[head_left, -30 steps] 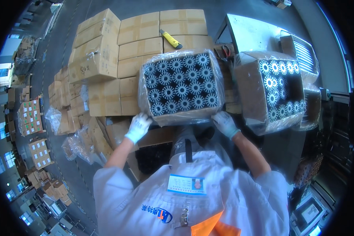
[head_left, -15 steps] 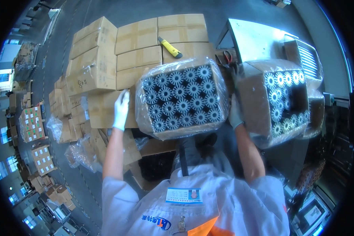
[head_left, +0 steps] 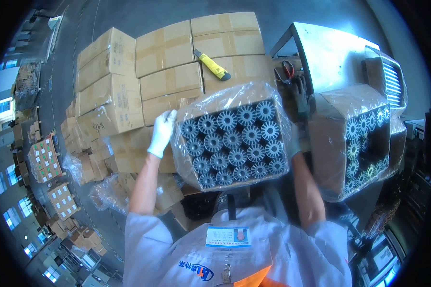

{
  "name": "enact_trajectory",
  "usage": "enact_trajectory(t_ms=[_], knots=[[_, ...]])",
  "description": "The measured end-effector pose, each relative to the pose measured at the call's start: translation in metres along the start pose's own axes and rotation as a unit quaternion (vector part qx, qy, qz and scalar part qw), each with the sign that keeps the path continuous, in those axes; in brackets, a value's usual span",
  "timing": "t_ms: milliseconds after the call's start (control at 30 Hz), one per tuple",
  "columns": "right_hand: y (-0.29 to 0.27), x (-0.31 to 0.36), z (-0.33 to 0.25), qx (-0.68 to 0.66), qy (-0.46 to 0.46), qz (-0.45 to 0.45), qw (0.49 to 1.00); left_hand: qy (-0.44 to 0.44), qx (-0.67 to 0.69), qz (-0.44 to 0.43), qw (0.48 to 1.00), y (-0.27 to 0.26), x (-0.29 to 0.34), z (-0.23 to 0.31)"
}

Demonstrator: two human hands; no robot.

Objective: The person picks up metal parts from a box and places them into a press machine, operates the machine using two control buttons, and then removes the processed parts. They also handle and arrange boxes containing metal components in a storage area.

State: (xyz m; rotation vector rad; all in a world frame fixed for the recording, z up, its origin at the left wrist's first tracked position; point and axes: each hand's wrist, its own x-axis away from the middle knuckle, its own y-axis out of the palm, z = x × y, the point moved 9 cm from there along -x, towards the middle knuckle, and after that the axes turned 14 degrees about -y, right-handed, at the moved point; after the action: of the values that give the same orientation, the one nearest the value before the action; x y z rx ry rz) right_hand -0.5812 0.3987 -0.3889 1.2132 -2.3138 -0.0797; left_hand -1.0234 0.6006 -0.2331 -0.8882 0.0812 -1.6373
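An open carton (head_left: 278,181) lined with a clear plastic bag (head_left: 234,95) stands in front of me, its open top tilted toward me. Rows of grey, toothed cylindrical parts (head_left: 232,139) fill it, their gear-like ends facing up. My left hand (head_left: 163,136), in a white glove, is closed at the carton's upper left edge, fingers curled on the plastic-covered rim. Against the carton's right side lies my gloved right hand (head_left: 296,139). Its fingers are blurred and largely hidden by the plastic and the carton.
Taped cartons (head_left: 172,79) are stacked beyond and to the left, with a yellow utility knife (head_left: 212,65) on top. At right, another plastic-lined carton (head_left: 328,138) holds similar parts, beside a metal table (head_left: 330,52). Red-handled pliers (head_left: 288,69) lie between. Crumpled plastic (head_left: 107,193) sits lower left.
My left hand has moved right onto the carton's edge, from a spot apart from it. The carton of toothed parts has come nearer to me. The whole view has shifted slightly.
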Motion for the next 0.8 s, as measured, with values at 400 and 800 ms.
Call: enact_trajectory(t_ms=[400, 800], knots=[[0.000, -0.015, -0.045, 0.639, -0.110, 0.013, 0.761, 0.149, -0.415, 0.051, 0.896, 0.044, -0.083, -0.015], [-0.024, -0.020, -0.026, 0.435, -0.153, 0.057, 0.886, -0.052, -0.085, -0.297, 0.950, 0.052, -0.067, -0.008]])
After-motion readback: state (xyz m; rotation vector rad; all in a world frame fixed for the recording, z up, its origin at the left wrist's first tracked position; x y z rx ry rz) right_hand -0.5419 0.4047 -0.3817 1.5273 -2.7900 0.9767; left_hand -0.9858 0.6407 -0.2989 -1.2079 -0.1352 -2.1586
